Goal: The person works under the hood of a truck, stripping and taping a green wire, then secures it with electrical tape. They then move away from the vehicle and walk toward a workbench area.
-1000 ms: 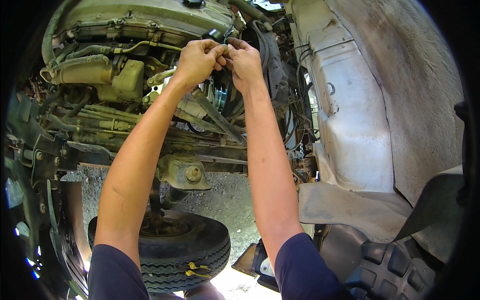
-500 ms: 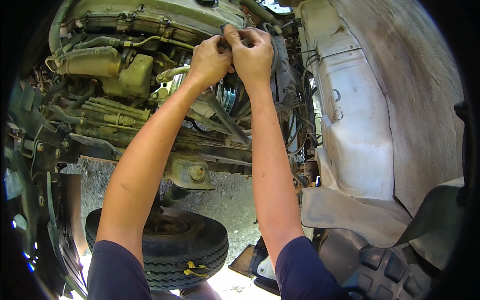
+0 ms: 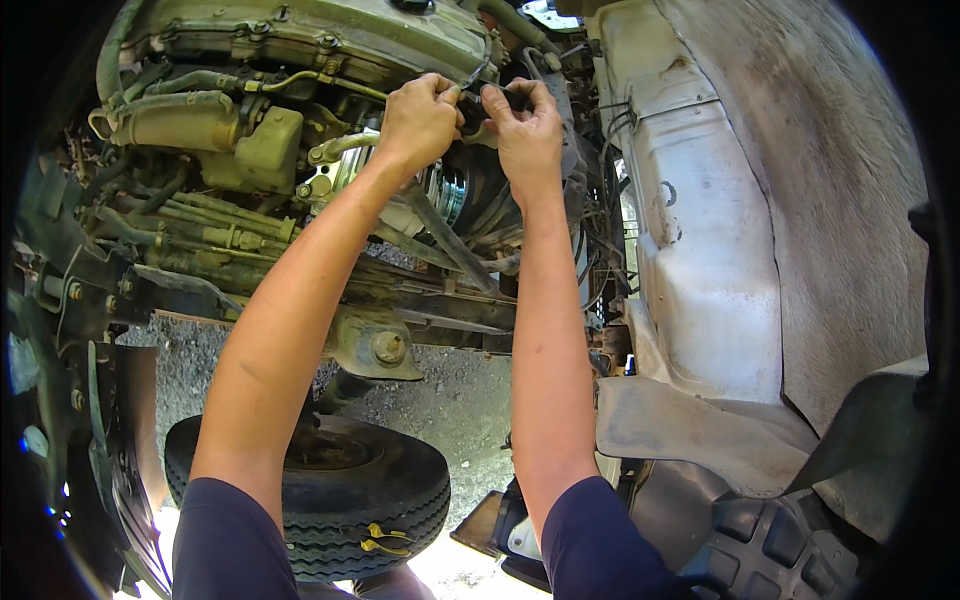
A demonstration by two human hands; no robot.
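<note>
Both my arms reach up into an engine bay, in front of the dirty engine. My left hand is closed, its thumb and forefinger pinched together; what they hold is too small to make out. Close beside it, my right hand has its thumb and fingers curled in around something dark that I cannot name. A thin dark strand shows above and between the fingertips. Below the hands sit a shiny pulley and a slanting dark rubber hose.
A tyre lies below on the ground, with yellow-handled pliers on it. To the right stands a pale metal inner panel with a loose flap under it. A bolted bracket juts out beneath the engine.
My right hand has moved right and slightly down, away from the left, so a gap now shows between them. My left hand has stayed nearly in place. The view has shifted slightly.
</note>
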